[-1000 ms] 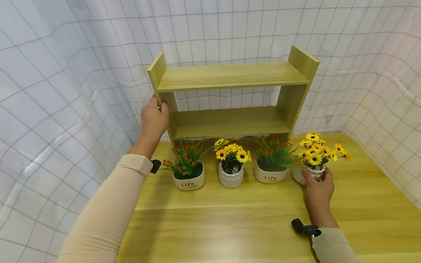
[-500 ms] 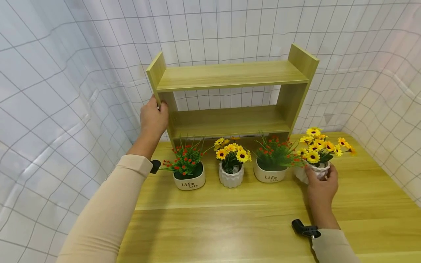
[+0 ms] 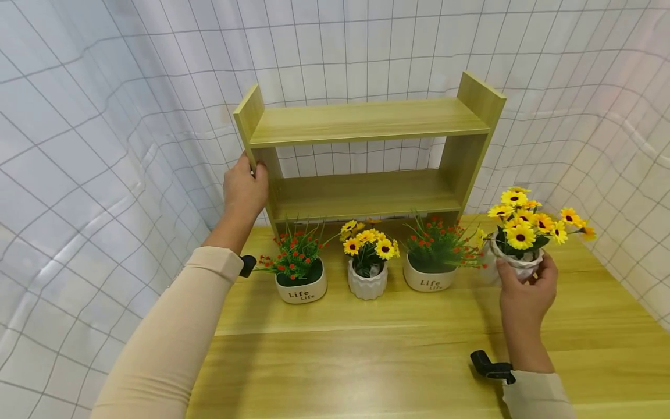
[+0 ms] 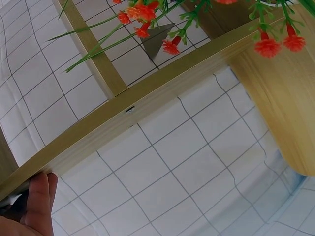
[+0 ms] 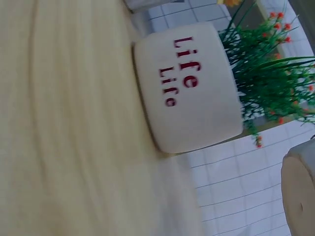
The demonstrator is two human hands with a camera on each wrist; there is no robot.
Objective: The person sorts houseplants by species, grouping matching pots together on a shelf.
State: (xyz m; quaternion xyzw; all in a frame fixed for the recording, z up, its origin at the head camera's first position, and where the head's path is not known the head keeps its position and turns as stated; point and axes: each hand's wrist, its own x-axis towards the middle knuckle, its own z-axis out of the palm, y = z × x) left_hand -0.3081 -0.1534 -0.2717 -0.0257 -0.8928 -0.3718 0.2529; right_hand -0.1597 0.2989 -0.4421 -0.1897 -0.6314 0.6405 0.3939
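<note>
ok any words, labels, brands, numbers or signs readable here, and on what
"Life", large: left cream oval planter
"Life", smaller: left cream oval planter
"Life", large: right cream oval planter
"Life", smaller: right cream oval planter
No visible text on the middle fluted flowerpot or held fluted flowerpot.

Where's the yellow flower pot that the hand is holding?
In the head view, on the right: the right hand holds the yellow flower pot above the table, right of the nearest Life pot.
</note>
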